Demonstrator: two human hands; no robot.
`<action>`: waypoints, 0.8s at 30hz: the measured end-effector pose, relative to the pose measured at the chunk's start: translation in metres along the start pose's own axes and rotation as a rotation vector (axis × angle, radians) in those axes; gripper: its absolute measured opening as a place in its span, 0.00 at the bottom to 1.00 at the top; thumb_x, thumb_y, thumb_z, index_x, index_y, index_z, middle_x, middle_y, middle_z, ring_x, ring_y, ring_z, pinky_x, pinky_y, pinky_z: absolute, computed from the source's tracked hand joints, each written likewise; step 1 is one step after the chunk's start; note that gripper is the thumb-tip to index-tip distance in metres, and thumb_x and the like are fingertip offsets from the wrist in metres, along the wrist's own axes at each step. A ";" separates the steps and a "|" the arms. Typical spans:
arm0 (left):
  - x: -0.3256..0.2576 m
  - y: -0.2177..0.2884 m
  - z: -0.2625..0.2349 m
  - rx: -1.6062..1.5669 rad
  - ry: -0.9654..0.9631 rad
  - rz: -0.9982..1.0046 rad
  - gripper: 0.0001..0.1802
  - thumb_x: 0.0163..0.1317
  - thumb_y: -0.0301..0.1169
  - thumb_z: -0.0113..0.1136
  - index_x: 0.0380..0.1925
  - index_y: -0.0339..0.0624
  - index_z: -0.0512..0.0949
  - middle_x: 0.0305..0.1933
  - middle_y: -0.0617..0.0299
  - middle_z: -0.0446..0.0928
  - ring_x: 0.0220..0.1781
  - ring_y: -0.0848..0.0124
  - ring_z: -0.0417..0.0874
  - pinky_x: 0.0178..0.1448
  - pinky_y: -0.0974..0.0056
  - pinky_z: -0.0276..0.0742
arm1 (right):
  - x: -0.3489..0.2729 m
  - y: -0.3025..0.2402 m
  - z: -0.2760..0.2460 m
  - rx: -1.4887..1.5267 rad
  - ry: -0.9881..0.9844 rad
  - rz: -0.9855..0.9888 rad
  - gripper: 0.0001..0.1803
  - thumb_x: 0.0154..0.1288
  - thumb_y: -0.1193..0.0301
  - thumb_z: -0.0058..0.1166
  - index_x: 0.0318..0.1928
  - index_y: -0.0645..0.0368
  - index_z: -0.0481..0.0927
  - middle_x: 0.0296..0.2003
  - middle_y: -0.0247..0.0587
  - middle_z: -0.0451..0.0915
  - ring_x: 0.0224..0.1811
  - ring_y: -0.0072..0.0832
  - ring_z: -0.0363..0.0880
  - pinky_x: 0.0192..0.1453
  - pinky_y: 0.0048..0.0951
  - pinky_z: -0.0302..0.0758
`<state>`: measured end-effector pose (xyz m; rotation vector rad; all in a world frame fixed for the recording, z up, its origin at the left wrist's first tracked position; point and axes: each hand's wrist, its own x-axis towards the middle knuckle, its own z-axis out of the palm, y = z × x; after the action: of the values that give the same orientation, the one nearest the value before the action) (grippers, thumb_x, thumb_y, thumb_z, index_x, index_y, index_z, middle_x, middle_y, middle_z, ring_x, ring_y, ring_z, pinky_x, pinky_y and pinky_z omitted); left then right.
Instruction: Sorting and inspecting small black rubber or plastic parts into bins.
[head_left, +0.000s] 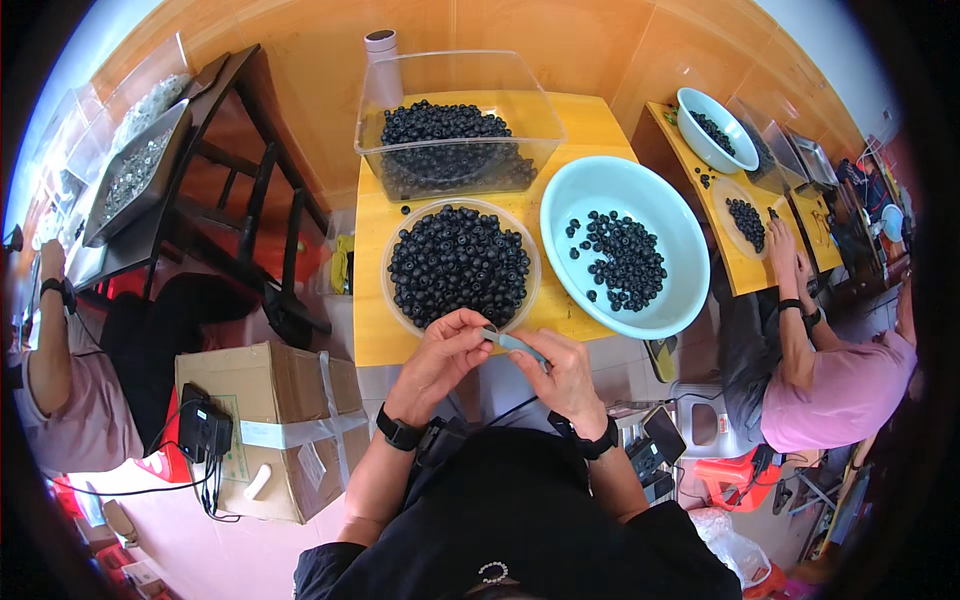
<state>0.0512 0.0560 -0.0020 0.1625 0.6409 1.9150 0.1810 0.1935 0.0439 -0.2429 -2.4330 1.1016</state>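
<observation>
My left hand and my right hand meet just below the near edge of a yellow table. My right hand grips a small light blue tool, whose tip reaches my left fingertips. My left fingers pinch something small at that tip; I cannot tell what it is. Right above my hands a shallow clear round dish is heaped with small black round pieces. A light blue basin to its right holds a thinner scatter of the same pieces. A clear plastic tub of them stands behind.
A taped cardboard box with a black device on it stands at my left. On my right a person in pink works at another yellow table with a bowl and dish of black pieces. Another person sits far left by a dark rack.
</observation>
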 end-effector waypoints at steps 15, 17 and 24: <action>-0.013 0.010 0.011 -0.030 -0.030 -0.033 0.08 0.59 0.22 0.60 0.39 0.37 0.75 0.35 0.60 0.79 0.33 0.74 0.83 0.39 0.73 0.81 | 0.012 0.018 0.006 0.050 0.114 0.100 0.10 0.58 0.71 0.58 0.39 0.64 0.81 0.30 0.47 0.81 0.26 0.39 0.80 0.30 0.31 0.74; -0.009 0.006 0.006 -0.027 -0.033 -0.037 0.09 0.59 0.22 0.60 0.39 0.38 0.75 0.36 0.61 0.79 0.33 0.74 0.83 0.39 0.73 0.81 | 0.016 0.001 0.004 0.148 0.076 0.120 0.10 0.56 0.72 0.60 0.38 0.64 0.81 0.30 0.46 0.80 0.26 0.37 0.79 0.30 0.30 0.73; -0.009 -0.004 -0.005 -0.013 -0.069 -0.106 0.13 0.58 0.24 0.61 0.43 0.44 0.72 0.38 0.63 0.78 0.35 0.76 0.81 0.40 0.72 0.81 | 0.013 -0.006 0.010 0.277 -0.086 0.049 0.12 0.50 0.76 0.64 0.37 0.63 0.81 0.24 0.41 0.75 0.25 0.31 0.74 0.30 0.27 0.69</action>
<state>0.0561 0.0480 -0.0062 0.1818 0.5798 1.8031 0.1650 0.1868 0.0472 -0.1697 -2.3218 1.4810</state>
